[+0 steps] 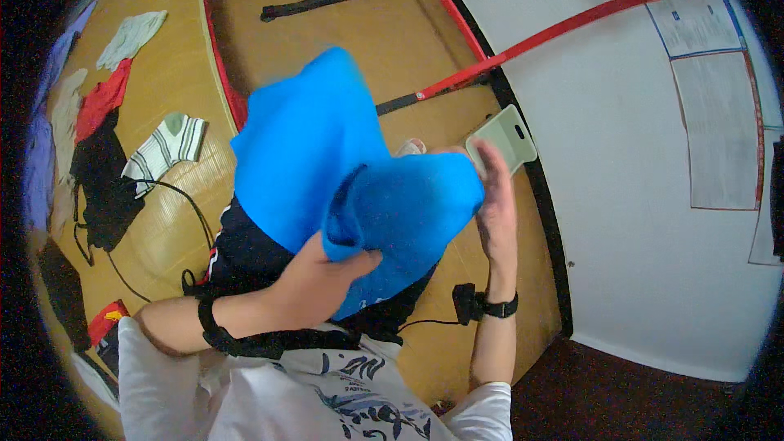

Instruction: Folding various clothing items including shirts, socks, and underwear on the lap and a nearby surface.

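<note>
A bright blue garment (310, 147) lies across my lap in front of me, its exact kind hard to make out. Part of it is folded into a thick, rounded bundle (408, 204) with a dark opening on its left side. My left hand (318, 278) grips the lower edge of that opening, thumb on top of the cloth. At the bundle's right end is my right hand (496, 196), palm toward the cloth and thumb stretched up, apart from it. The other fingers pass partly behind the cloth and are mostly hidden.
On the wooden surface to the left lie a striped sock (167, 151), a pale sock (133, 39), red cloth (104, 98), black cloth (106, 171) and purple cloth (45, 147). Red metal bars (539, 37) and a pale green tray (510, 143) stand by the white wall (621, 155). Cables trail from both wrists.
</note>
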The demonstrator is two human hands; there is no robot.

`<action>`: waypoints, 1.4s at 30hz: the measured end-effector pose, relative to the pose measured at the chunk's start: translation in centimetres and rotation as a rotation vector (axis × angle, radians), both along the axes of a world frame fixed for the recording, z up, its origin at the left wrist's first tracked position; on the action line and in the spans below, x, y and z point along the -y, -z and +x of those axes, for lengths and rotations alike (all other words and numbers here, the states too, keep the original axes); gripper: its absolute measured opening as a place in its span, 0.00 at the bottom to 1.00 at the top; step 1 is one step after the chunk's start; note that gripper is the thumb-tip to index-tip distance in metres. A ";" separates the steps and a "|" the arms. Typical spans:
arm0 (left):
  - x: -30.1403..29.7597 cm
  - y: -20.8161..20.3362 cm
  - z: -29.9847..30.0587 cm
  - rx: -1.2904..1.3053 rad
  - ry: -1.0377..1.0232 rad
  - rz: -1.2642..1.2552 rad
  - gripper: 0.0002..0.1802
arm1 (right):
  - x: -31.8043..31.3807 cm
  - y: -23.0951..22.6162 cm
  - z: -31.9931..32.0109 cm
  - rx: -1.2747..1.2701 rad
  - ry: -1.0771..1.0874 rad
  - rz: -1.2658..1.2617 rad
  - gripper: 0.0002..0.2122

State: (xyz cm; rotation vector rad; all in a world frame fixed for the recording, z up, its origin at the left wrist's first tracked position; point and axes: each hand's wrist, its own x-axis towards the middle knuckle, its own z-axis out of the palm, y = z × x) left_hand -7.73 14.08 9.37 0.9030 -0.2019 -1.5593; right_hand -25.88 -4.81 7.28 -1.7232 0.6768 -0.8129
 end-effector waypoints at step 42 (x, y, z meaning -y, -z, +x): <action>-1.6 4.2 5.6 1.838 0.192 -0.452 0.28 | 2.6 3.0 0.7 -0.736 0.020 -0.301 0.10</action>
